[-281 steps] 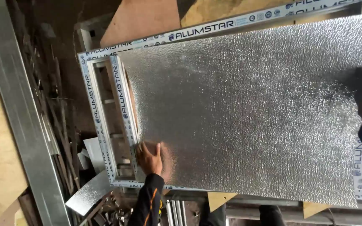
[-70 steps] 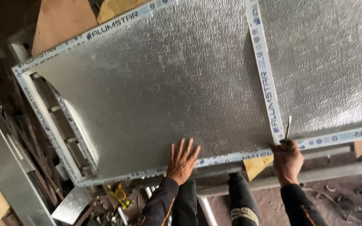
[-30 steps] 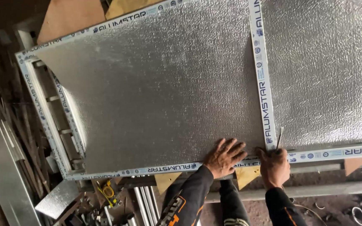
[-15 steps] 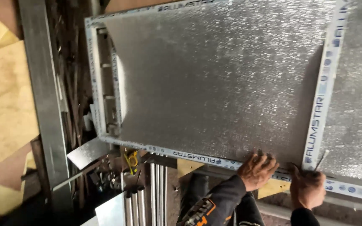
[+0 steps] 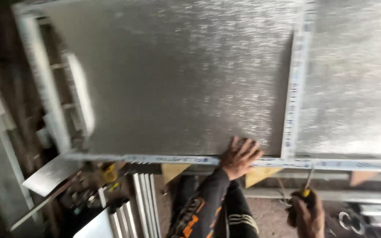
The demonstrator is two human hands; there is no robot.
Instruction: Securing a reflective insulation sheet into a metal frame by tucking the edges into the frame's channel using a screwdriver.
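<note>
A large embossed silver metal sheet [image 5: 177, 75] lies in an aluminium frame [image 5: 294, 88] with white protective tape. My left hand [image 5: 240, 156] presses flat, fingers spread, on the sheet's near edge and the frame's bottom rail, just left of the upright frame bar. My right hand [image 5: 306, 216] is below the frame, off the sheet, closed around a screwdriver [image 5: 307, 180] with a yellow collar whose shaft points up toward the bottom rail. The view is motion-blurred.
Wooden wedges [image 5: 173, 169] sit under the bottom rail. A bundle of aluminium profiles [image 5: 144, 202] and a loose metal offcut [image 5: 49, 174] lie at lower left, with a yellow tool [image 5: 109, 172] among clutter. Long metal channels [image 5: 1, 132] run along the left. Metal rings [image 5: 347, 218] lie at lower right.
The view has swung and blurred. My right hand has dropped from the frame's bottom rail to below it, still holding the screwdriver. My left hand stays pressed on the sheet's near edge.
</note>
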